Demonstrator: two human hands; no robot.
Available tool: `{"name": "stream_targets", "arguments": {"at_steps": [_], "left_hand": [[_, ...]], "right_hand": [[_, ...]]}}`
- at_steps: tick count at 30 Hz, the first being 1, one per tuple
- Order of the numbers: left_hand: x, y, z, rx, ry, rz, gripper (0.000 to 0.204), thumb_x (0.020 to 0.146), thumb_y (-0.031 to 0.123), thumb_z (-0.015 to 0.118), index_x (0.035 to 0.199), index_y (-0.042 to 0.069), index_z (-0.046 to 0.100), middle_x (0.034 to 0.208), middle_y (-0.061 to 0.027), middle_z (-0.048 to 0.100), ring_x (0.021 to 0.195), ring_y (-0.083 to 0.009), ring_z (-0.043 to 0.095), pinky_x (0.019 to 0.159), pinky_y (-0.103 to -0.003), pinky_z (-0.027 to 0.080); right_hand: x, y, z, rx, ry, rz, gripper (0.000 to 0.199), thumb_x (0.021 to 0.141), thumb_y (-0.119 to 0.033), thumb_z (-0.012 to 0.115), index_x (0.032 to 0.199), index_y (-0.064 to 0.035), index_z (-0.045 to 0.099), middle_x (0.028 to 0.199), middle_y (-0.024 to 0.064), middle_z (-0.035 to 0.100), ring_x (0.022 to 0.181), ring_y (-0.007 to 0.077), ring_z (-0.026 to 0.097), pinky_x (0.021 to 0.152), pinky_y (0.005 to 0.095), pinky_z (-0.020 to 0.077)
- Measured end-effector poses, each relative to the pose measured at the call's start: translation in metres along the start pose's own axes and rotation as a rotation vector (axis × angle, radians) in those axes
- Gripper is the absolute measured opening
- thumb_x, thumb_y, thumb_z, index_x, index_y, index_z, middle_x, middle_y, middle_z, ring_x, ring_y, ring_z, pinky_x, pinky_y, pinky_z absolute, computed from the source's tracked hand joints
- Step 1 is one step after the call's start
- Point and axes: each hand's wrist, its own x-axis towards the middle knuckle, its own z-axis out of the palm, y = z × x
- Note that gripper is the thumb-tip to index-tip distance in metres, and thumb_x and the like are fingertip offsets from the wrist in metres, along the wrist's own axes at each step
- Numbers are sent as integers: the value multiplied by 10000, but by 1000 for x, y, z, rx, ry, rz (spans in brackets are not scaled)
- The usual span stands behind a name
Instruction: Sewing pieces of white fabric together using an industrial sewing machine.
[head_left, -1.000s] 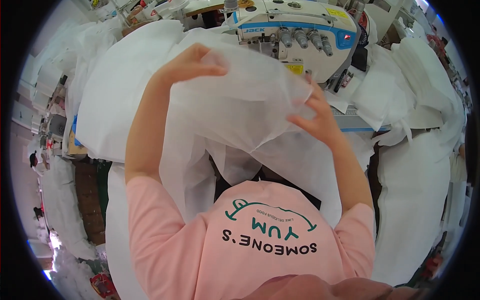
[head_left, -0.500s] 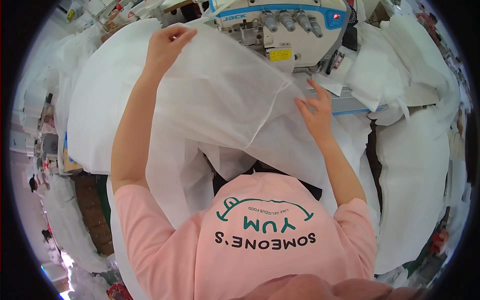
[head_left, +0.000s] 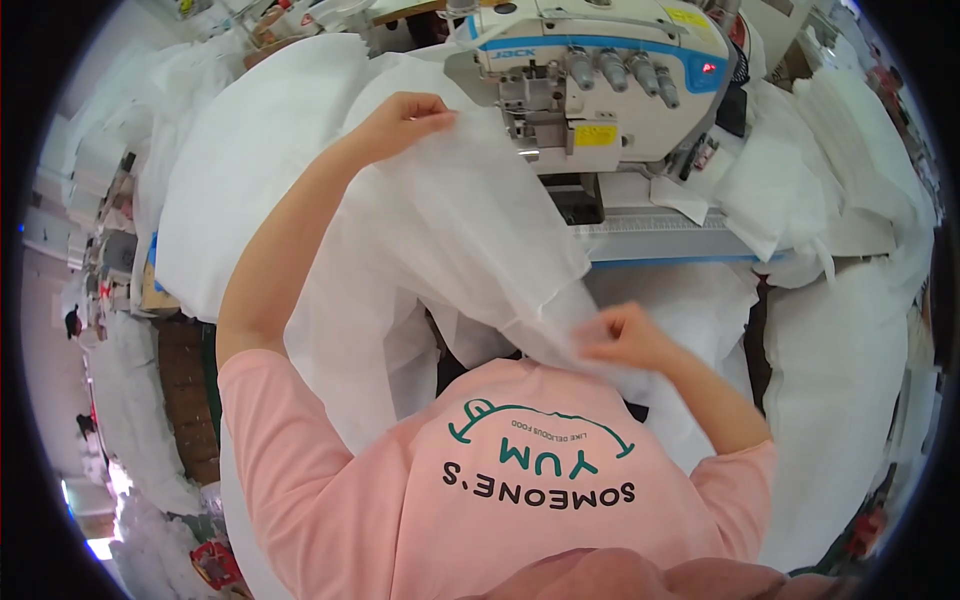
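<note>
While left hand (head_left: 405,120) pinches white fabric (head_left: 450,210) by its upper edge, fabric slants down, near sewing machine (head_left: 625,125), to blurred right hand (head_left: 628,338); can't tell that grip. Probably straightening step; next move likely calls for evening edges.

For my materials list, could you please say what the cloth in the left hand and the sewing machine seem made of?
Cloth: probably thin synthetic fabric, matte and slightly see-through, falling in soft folds; the fibre is unclear.
Sewing machine: likely painted metal, as it looks smooth, white and faintly shiny, though plastic is possible.
</note>
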Motion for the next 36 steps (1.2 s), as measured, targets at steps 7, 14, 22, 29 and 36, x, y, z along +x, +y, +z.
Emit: {"name": "stream_targets", "arguments": {"at_steps": [7,14,22,29,36], "left_hand": [[-13,33,-7,292,124,-21,142,785,179,654,826,42,647,763,-34,614,664,-124,544,651,-274,425],[-32,54,42,1133,336,410,249,757,136,629,998,93,582,953,-97,552,948,-242,522,834,-435,410],[-53,78,74,686,268,426,552,754,205,673,1257,157,450,1226,-199,453,1136,-344,451,884,-471,405],[-153,52,79,-90,-958,-556,562,813,501,542,1027,-13,622,884,-102,664,688,-209,648,612,-313,524],[-125,35,-31,-62,1072,94,474,855,301,599,1131,-47,433,1020,-90,555,890,-185,578,820,-301,445]], "right_hand": [[-6,-5,73,190,65,-19,176,746,-46,684,916,-1,686,785,36,679,705,58,590,644,217,480],[5,-27,77,40,37,-159,169,751,-59,669,915,-24,681,752,72,679,665,83,606,624,238,485],[-2,-10,79,-119,-73,-344,179,746,-84,660,924,-75,678,788,124,662,689,206,652,642,278,486],[-41,-42,49,172,-197,-150,237,745,-85,660,975,-34,678,944,92,681,846,122,617,799,255,462],[52,-45,64,485,221,-310,239,794,-62,647,1028,-15,653,910,42,668,767,77,597,679,241,491]]}}
